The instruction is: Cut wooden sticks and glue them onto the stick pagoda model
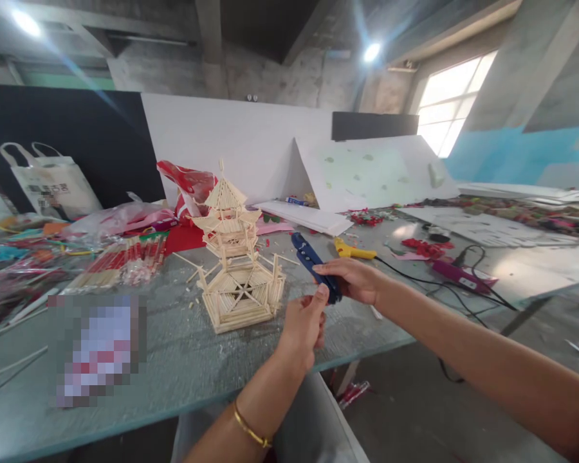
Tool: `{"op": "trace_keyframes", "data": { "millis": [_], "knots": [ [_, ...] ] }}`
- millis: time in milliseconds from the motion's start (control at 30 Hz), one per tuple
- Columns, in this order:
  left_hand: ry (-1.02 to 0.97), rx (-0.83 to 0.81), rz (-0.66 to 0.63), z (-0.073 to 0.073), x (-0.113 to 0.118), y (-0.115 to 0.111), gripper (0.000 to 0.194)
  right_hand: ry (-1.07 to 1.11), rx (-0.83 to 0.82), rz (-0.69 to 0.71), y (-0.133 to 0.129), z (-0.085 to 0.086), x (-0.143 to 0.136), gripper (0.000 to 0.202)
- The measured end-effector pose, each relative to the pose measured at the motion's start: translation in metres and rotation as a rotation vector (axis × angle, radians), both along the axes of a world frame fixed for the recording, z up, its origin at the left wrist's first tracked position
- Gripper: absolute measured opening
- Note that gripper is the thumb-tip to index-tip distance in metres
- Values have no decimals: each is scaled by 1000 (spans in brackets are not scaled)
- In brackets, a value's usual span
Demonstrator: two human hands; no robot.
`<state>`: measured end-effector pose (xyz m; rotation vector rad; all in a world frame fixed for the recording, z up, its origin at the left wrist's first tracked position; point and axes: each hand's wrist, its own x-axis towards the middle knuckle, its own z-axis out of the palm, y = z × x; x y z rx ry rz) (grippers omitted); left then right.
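Note:
In my right hand (354, 280) is a dark blue hand tool (311, 258) with small round spots along its side. The fingers are closed around its lower part, and its far end points up and to the left. My left hand (305, 325) is closed just below, its thumb tip close against the tool's lower end. Whatever its curled fingers pinch is hidden. To the left of both hands, a pagoda model (241, 289) made of thin pale sticks stands upright on the table, with a pointed roof and a fenced base.
A yellow glue gun (354, 249) lies behind my right hand, its black cord running to a purple power strip (463, 275). Bundled sticks (120, 260) and plastic bags lie at left, beyond a blurred-out patch. White boards (381, 170) and a tote bag (53, 183) stand behind.

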<state>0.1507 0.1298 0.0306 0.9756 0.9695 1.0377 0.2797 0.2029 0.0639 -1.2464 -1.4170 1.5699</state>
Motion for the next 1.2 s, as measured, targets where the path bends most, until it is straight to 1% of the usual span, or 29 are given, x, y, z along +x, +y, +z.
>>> {"op": "trace_keyframes", "data": {
  "millis": [100,200,300,400,533,633,667,733,800,833,867,900,967,1067,1133,1200],
  "knots": [
    [73,78,41,-7,14,8,47,57,4,-46,-17,-6,-3,27],
    [181,176,94,-14,13,9,41,-25,8,-46,-21,-4,1,31],
    [275,245,150,-17,5,9,38,-75,5,-51,-19,7,13,27],
    [337,289,191,-17,-2,9,39,-12,-20,-48,-18,21,25,17],
    [423,371,206,-12,-6,0,40,-90,33,42,-15,41,35,17],
    [507,441,241,-9,-23,-18,44,-197,32,142,1,66,50,19],
    [482,434,244,-8,-33,-26,45,-239,31,177,9,76,56,20],
    [382,322,255,-7,-57,-43,47,-333,46,255,31,91,67,21],
    [308,223,310,-3,-83,-60,44,-445,57,331,56,97,70,25],
    [313,206,348,-1,-97,-67,42,-514,65,359,69,96,69,28],
    [329,205,411,2,-111,-72,40,-595,87,358,82,91,65,30],
    [353,207,456,5,-124,-77,40,-684,118,332,95,85,59,32],
    [450,193,496,11,-151,-82,41,-752,152,292,118,69,46,33],
    [562,195,551,17,-188,-84,43,-855,196,240,149,46,27,31],
    [621,193,600,19,-208,-83,43,-965,228,197,166,36,16,26],
    [681,203,612,22,-223,-81,40,-1071,272,152,181,30,7,22]
  ]
}}
